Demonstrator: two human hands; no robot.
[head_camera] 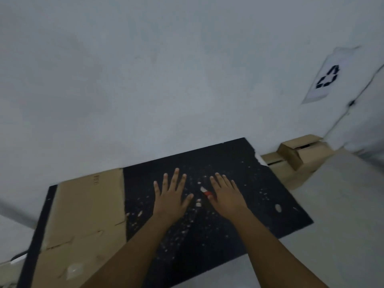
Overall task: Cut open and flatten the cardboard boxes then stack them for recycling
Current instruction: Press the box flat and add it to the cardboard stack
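Both hands lie flat, palms down, on a black speckled mat (239, 204) on the pale floor. The left hand (170, 196) has its fingers (175, 177) spread and released. The right hand (226, 194) likewise grasps nothing; a small red-and-white object (205, 191) lies at its thumb. A flattened brown cardboard sheet (87, 213) covers the mat's left part. Far right, folded brown cardboard boxes (297, 156) sit against the wall, beneath a paper recycling sign (328, 77).

Black mat (239, 231) on pale floor (342, 235), w/ flattened cardboard (83, 215), scattered scraps, folded cardboard stack (299, 161) alongside.
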